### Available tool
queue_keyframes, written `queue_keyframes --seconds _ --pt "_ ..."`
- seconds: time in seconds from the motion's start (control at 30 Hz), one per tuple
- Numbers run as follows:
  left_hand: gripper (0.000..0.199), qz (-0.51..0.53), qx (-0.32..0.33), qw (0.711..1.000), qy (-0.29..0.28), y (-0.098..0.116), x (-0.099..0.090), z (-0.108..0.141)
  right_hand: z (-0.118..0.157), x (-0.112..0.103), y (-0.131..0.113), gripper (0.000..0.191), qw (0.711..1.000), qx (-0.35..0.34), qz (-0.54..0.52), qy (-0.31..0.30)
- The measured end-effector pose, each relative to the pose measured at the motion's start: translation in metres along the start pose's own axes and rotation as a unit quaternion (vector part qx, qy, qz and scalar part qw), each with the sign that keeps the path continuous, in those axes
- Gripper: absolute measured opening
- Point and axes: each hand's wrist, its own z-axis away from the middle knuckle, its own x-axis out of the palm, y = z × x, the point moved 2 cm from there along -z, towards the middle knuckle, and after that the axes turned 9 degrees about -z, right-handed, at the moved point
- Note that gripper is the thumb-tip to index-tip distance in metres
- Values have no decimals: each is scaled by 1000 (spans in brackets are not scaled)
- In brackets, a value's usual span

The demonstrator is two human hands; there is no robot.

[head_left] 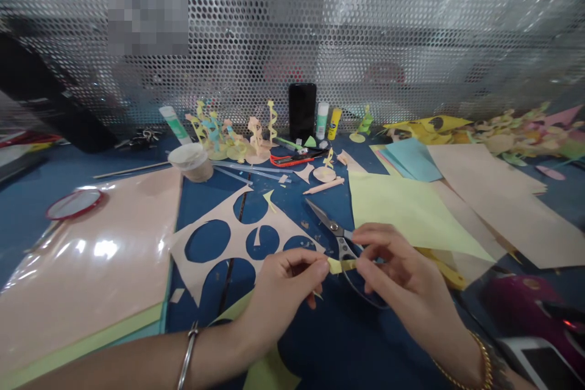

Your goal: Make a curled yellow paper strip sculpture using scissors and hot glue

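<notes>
Between my two hands is a small yellow paper strip (336, 265), pinched at both ends. My left hand (290, 283) has thumb and forefinger closed on its left end. My right hand (402, 277) pinches the right end, thumb against fingers. Grey-handled scissors (336, 228) lie on the blue table just behind the strip, partly hidden by my right hand, blades pointing away to the left. A pale pink sheet (240, 250) with round holes cut out lies left of the scissors. Below my left wrist shows a yellow-green cut sheet (269, 368).
Pink paper in a clear sleeve (114, 256) covers the left; yellow (411, 207) and pink sheets (498, 189) lie right. At the back stand small paper figures (256, 134), a phone (302, 111), glue sticks (322, 120) and a tub (191, 164). A red cutter (292, 159) lies before the phone.
</notes>
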Motion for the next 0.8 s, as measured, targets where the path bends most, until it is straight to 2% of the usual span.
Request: queue_keyframes --seconds 0.13,0.2,0.4,0.67,0.8 --pt "18 -21 11 1000 -8 2 -1 2 -1 2 3 18 992 77 25 -100" --pt "15 -36 23 999 -10 3 -1 3 -1 4 7 19 985 113 23 -125" --pt "12 -27 37 999 -23 4 1 5 -3 6 13 19 980 165 -25 -108" --pt "9 10 -19 1000 -7 1 4 4 -2 8 14 22 980 171 -23 -95" --pt "9 9 -11 1000 4 1 3 4 -1 7 13 22 983 156 -4 -101"
